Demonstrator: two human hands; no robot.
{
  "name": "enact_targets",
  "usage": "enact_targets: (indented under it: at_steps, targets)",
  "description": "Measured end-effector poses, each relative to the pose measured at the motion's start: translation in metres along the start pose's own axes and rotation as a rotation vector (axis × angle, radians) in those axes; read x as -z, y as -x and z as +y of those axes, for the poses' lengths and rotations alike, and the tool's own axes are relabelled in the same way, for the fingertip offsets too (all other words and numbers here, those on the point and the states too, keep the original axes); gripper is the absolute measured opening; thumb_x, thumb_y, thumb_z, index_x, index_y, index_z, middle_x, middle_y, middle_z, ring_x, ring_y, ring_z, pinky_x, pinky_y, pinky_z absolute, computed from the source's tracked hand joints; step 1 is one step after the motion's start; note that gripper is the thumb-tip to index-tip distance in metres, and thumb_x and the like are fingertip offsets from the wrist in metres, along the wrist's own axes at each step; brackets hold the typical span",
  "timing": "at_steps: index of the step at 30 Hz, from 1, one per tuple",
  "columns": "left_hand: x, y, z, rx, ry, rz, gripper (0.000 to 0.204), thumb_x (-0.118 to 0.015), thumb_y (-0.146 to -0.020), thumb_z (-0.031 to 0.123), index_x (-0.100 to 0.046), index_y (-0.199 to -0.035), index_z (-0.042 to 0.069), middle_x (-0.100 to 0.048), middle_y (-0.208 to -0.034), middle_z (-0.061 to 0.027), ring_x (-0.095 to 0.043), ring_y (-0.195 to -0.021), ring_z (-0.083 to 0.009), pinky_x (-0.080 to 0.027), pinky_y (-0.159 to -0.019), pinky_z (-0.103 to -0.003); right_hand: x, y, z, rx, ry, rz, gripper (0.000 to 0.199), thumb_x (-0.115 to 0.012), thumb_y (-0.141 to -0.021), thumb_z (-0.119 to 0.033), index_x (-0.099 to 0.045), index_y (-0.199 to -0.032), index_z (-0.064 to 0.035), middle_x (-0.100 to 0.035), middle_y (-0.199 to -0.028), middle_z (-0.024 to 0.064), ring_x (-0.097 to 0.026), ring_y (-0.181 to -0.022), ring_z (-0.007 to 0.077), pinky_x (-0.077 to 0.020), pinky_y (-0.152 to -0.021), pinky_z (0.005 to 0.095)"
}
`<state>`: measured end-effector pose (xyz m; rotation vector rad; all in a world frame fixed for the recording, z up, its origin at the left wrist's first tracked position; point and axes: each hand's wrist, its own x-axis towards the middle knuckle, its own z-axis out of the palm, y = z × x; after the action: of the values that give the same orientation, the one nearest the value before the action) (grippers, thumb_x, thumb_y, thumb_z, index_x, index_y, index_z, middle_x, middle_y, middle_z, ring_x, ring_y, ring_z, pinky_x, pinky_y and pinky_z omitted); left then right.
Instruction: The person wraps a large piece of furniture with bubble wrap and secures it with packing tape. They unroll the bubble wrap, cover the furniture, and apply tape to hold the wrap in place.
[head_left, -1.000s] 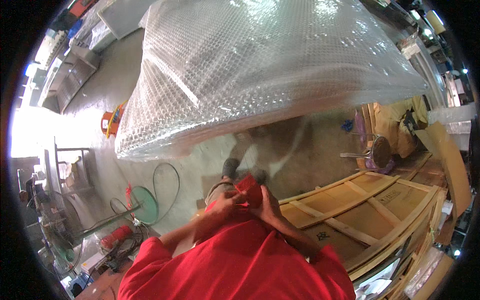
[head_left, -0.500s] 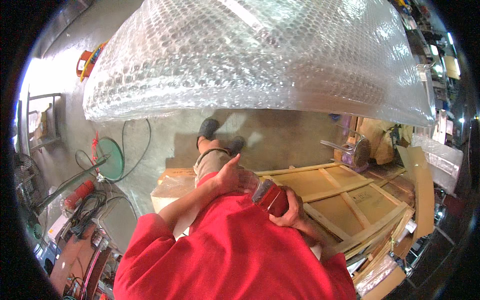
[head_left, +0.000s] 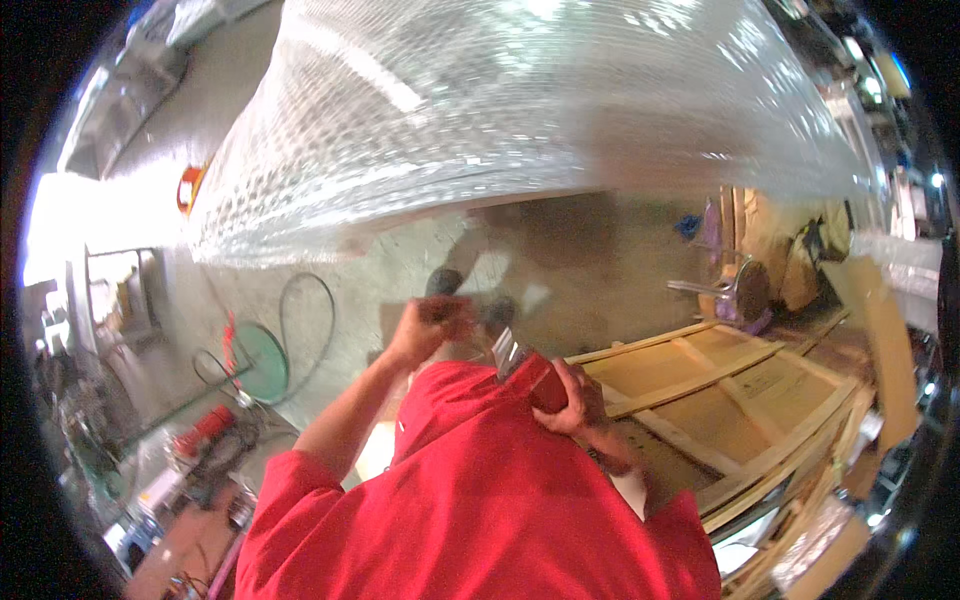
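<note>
In front of my body, my right hand (head_left: 572, 400) grips a red tape dispenser (head_left: 535, 378) with a shiny clear-silver front end. My left hand (head_left: 428, 332) is raised to the left of the dispenser, apart from it, over my feet. Motion smears its fingers, so whether they pinch anything is hidden. Beyond both hands lies a large bulky item covered in bubble wrap (head_left: 450, 140), its near edge crossing the view above the floor.
A wooden crate frame (head_left: 690, 395) lies at my right, with a stool (head_left: 745, 290) and cardboard (head_left: 885, 350) beyond. At left are a green disc-shaped base (head_left: 262, 362), a looped cable (head_left: 330, 320) and a red cylinder (head_left: 203, 430). An orange reel (head_left: 188, 188) stands at the far left.
My left hand has moved left and away from the dispenser, and its fingers have blurred. My right hand keeps the dispenser near my body. The whole view has tilted and shifted.
</note>
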<state>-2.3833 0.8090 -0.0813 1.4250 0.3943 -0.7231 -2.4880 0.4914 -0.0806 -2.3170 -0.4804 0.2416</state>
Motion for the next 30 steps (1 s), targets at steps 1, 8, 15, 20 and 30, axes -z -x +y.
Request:
enact_targets:
  at_steps: [1, 8, 15, 20, 30]
  targets:
    - [0.010, 0.000, 0.025, -0.138, -0.142, 0.088, 0.030, -0.064, -0.096, 0.006, -0.066, -0.125, -0.001, -0.075, -0.104, -0.0093, -0.069, -0.088, -0.0145, -0.057, -0.078, -0.031, -0.012, -0.006, 0.007, 0.056, 0.047, 0.037, 0.094, -0.088, -0.066, -0.035, -0.046, -0.145, -0.0073, -0.060, -0.121, 0.0230, -0.064, -0.098, 0.0423, -0.0547, -0.083, 0.0497]
    - [-0.014, 0.028, 0.163, -0.566, -1.092, 0.206, 0.021, -0.066, -0.093, 0.007, -0.070, -0.113, 0.000, -0.075, -0.102, -0.0156, -0.075, -0.091, -0.0227, -0.059, -0.078, -0.033, -0.110, -0.080, 0.011, 0.194, -0.131, 0.539, 0.086, -0.088, -0.070, -0.027, -0.050, -0.147, -0.0169, -0.065, -0.121, 0.0184, -0.067, -0.094, 0.0378, -0.0579, -0.076, 0.0468]
    - [-0.026, -0.009, 0.183, -0.963, -1.759, 0.270, 0.015, -0.061, -0.091, 0.019, -0.073, -0.096, 0.011, -0.071, -0.091, -0.0128, -0.071, -0.081, -0.0317, -0.057, -0.068, -0.043, -0.144, -0.158, 0.012, 0.070, -0.200, 0.629, 0.082, -0.084, -0.074, -0.038, -0.048, -0.145, -0.0176, -0.068, -0.113, 0.0136, -0.064, -0.090, 0.0348, -0.0556, -0.074, 0.0483]
    - [-0.023, -0.037, 0.187, -1.042, -2.160, 0.425, 0.011, -0.061, -0.087, 0.016, -0.070, -0.094, 0.016, -0.063, -0.077, -0.0078, -0.069, -0.068, -0.0247, -0.056, -0.053, -0.039, -0.146, -0.216, 0.025, 0.038, -0.275, 0.635, 0.079, -0.083, -0.073, -0.036, -0.049, -0.143, -0.0199, -0.066, -0.114, 0.0134, -0.064, -0.091, 0.0355, -0.0553, -0.075, 0.0479]
    - [-0.013, -0.056, 0.186, -1.033, -2.096, 0.551, 0.009, -0.059, -0.087, 0.014, -0.066, -0.093, 0.014, -0.068, -0.083, -0.0055, -0.069, -0.068, -0.0271, -0.056, -0.056, -0.042, -0.141, -0.266, 0.026, 0.064, -0.205, 0.651, 0.084, -0.082, -0.072, -0.034, -0.046, -0.147, -0.0210, -0.065, -0.116, 0.0105, -0.063, -0.094, 0.0332, -0.0555, -0.073, 0.0490]
